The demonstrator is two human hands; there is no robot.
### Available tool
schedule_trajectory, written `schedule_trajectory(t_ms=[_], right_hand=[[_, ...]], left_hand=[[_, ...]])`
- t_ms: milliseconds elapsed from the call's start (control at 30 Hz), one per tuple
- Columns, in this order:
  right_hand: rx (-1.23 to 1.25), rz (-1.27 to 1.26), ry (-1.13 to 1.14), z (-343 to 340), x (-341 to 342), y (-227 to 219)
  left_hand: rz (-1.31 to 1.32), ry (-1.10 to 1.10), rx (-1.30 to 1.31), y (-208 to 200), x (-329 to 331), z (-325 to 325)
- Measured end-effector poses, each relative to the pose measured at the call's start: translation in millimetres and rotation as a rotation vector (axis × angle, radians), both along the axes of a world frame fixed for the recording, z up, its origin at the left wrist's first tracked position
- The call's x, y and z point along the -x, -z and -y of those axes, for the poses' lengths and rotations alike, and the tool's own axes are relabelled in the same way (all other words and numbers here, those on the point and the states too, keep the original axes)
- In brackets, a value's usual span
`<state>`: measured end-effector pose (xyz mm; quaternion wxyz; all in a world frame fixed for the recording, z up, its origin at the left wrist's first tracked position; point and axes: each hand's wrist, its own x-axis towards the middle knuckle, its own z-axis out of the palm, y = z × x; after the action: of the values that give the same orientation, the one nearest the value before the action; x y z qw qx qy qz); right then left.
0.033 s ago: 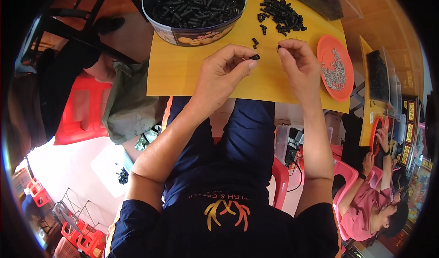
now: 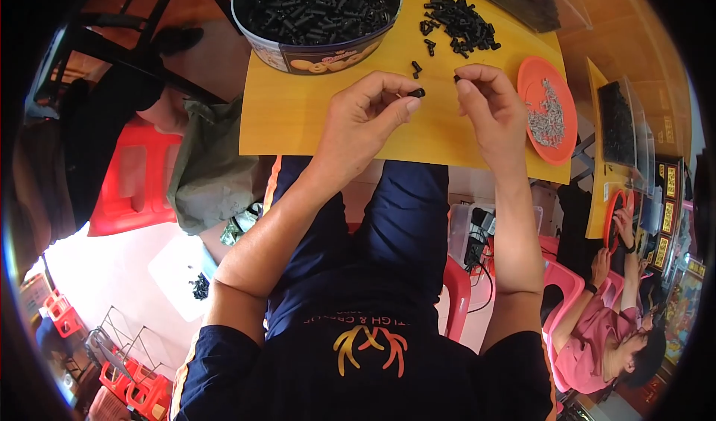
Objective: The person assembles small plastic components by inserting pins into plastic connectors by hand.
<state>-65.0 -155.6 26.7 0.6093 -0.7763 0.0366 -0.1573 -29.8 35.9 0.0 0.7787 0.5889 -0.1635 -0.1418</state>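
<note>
Over the near part of the yellow tabletop [image 2: 291, 119], my left hand [image 2: 365, 115] pinches a short black plastic piece [image 2: 418, 93] between thumb and forefinger. My right hand [image 2: 491, 115] is to its right, thumb and forefinger closed on a small dark piece [image 2: 457, 79] that is mostly hidden. The two pieces are apart. One more black piece [image 2: 416, 69] lies just beyond my left fingertips. Farther off is a loose pile of black plastic pieces [image 2: 462, 29]. An orange-red plate [image 2: 532, 74] beside my right hand holds small silvery screw-like parts [image 2: 550, 123].
A round tin [image 2: 328, 63] full of black pieces stands at the table's far left. A clear-sided box [image 2: 514, 0] of dark parts is at the back right. Another person [image 2: 597, 339] sits at the right with a red plate [image 2: 613, 223]. A red stool [image 2: 134, 178] stands left.
My right hand has shifted very slightly to the right with its small dark piece. My left hand has barely moved.
</note>
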Motion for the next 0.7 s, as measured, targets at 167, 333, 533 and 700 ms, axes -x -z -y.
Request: schedule_trajectory(t_ms=[167, 333, 533, 700], right_hand=[[-0.199, -0.088, -0.257, -18, 17, -28], [-0.182, -0.174, -0.231, -16, 17, -37], [-0.140, -0.188, -0.232, -15, 19, -43], [-0.024, -0.179, -0.192, -21, 21, -48]], left_hand=[[0.079, -0.034, 0.014, 3, 3, 6], [0.260, -0.058, -0.029, 4, 1, 7], [0.414, -0.072, -0.098, -4, 3, 5], [0.506, -0.097, -0.136, -6, 2, 4]])
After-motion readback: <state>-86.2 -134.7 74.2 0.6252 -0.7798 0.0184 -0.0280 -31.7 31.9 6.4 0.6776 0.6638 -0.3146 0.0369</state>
